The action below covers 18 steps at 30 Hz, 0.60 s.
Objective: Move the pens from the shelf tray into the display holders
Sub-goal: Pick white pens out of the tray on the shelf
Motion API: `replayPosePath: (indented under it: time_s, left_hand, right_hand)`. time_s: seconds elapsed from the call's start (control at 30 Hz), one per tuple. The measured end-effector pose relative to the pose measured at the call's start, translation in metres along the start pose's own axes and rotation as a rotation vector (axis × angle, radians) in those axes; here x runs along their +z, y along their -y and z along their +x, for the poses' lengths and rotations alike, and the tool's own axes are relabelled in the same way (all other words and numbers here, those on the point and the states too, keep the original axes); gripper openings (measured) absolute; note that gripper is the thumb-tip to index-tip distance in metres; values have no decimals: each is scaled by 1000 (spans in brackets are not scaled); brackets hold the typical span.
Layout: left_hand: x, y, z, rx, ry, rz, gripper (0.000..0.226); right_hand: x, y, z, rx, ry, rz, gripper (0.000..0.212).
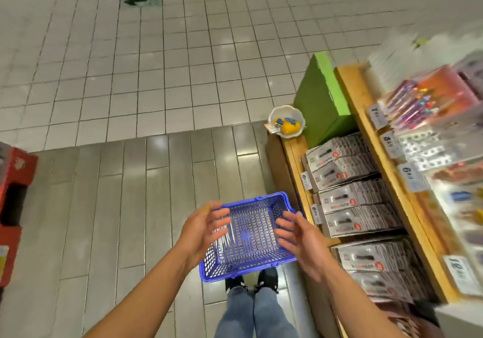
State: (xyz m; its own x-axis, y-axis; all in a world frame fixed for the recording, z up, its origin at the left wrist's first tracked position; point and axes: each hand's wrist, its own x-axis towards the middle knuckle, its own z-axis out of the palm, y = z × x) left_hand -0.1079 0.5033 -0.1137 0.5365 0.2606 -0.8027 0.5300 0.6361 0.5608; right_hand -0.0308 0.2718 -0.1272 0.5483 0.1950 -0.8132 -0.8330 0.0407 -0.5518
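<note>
In the head view both hands, the left hand [202, 229] and right hand [300, 235], hover with fingers spread and holding nothing at either side of the blue perforated plastic basket [248, 241], where the silvery pens [224, 238] lie against its left wall, so it would pay to grip both rims evenly and keep it level.

Blue perforated basket [251, 235] (silvery pens [224, 235] inside), green box [322, 102], grey floor tiles [130, 76]

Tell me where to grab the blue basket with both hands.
Grip the blue basket by its two long side rims, left hand from its left, right hand from its right. Both open hands already flank those rims, and the silver pens inside want it level.
</note>
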Motion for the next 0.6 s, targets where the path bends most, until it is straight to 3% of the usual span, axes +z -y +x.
replayPosePath:
  time_s: [0.3, 0.6]
  left_hand:
    - [132, -4, -61, 12, 341, 157, 31]
    - [299, 94, -114, -81, 648, 468, 29]
  right_hand:
    - [-114, 32, -125, -258, -136, 409, 41]
    - [-277, -9, -219, -434, -413, 632, 32]
